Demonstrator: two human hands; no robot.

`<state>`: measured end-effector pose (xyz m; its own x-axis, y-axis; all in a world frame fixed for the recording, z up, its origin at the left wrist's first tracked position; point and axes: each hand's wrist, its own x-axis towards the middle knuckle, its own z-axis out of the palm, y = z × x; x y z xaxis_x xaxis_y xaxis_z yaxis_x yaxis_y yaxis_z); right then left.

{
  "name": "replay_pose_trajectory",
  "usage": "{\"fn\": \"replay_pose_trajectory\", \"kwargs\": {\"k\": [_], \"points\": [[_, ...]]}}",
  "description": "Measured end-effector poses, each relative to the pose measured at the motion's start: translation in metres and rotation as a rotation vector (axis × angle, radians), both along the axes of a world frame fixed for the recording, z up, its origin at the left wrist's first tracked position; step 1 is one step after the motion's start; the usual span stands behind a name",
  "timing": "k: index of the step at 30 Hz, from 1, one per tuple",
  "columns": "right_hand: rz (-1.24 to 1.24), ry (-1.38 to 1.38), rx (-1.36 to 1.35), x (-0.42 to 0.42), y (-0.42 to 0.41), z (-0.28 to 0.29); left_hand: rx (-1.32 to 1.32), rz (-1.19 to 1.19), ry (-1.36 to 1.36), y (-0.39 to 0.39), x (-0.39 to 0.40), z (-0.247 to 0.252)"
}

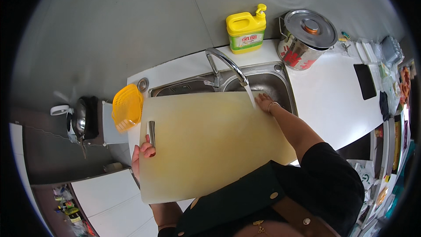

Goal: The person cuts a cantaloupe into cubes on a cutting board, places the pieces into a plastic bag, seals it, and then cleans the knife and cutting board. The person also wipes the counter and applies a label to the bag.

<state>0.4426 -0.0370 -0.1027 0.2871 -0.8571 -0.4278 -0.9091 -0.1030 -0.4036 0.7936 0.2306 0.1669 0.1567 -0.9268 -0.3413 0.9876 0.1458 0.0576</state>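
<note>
A large pale cutting board [210, 138] lies over the front of a double stainless steel sink [278, 87]. My left hand [144, 151] grips its left end, with fingers hooked through the handle slot. Near the board's far right corner my right hand [265, 102] rests flat, fingers spread, a bracelet at the wrist. Water [250, 95] runs from the chrome faucet [227, 62] onto the board just left of that hand. The board hides most of both basins, and its near edge reaches my dark apron [236, 191].
Behind the sink stand a yellow pump jug [246, 33] and a lidded metal bucket [306, 39]. A yellow plastic basket [128, 107] sits at the counter's left end. On the right of the white counter [329, 98] lies a dark flat rectangular object [364, 81], near plastic bags.
</note>
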Motion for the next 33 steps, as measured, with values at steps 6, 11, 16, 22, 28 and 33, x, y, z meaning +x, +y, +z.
{"fn": "replay_pose_trajectory", "kwargs": {"k": [6, 11, 16, 22, 28, 33], "points": [[0.383, -0.135, 0.118, 0.055, -0.072, 0.042, -0.003, 0.021, -0.028, -0.009, -0.01, 0.001], [0.552, -0.571, 0.052, 0.141, -0.072, 0.093, -0.054, -0.044, 0.011, -0.006, 0.002, -0.01], [0.464, -0.577, 0.145, 0.153, -0.092, 0.08, -0.086, -0.061, 0.0, -0.009, -0.002, -0.007], [0.195, -0.642, 0.279, 0.054, -0.062, 0.038, -0.1, -0.078, -0.02, -0.001, -0.004, -0.006], [-0.369, -0.205, 0.652, -0.097, 0.006, -0.027, 0.015, 0.006, -0.297, -0.002, -0.007, 0.006], [-0.254, -0.435, 0.946, -0.054, 0.04, 0.027, -0.295, -0.153, -1.071, -0.005, 0.025, 0.084]]}}
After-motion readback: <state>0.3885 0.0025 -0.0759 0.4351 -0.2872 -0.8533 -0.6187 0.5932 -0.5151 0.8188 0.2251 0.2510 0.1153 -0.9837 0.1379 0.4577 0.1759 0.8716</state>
